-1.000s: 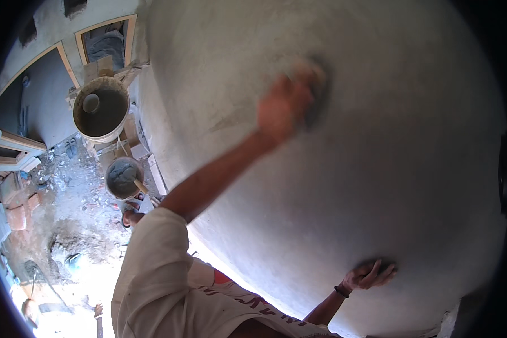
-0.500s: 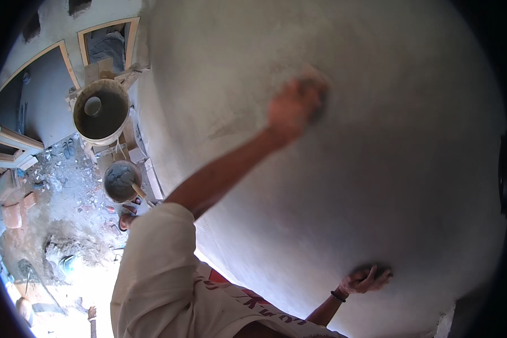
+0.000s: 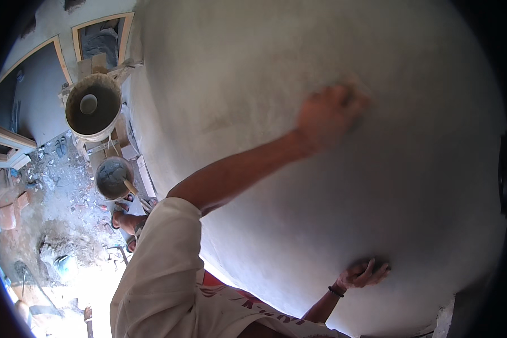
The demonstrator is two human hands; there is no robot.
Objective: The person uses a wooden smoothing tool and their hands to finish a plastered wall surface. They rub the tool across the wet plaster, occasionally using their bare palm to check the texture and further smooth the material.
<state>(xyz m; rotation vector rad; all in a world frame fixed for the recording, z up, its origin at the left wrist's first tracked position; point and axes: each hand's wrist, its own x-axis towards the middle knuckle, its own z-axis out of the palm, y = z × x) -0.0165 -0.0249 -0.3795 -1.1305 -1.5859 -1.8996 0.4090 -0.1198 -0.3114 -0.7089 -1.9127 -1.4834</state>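
Observation:
My left hand (image 3: 332,112), blurred by motion, is on the broad grey plastered wall (image 3: 405,169), its fingers curled round a pale flat object I cannot make out, with my arm stretched up from the white sleeve. Lower on the right, my right hand (image 3: 364,275), a dark bracelet at its wrist, rests against the wall with fingers spread and slightly bent.
At left stand a large bucket (image 3: 108,124) with a small round container inside and a smaller bucket (image 3: 102,186) of grey mix with a wooden-handled tool, beside boards. Sandalled feet (image 3: 118,221), owner unclear, rubble (image 3: 53,180) and wood-framed openings (image 3: 62,62) are also there.
My left hand has moved to the right along the wall and slightly down, with the object still in it. My right hand has shifted a little to the left.

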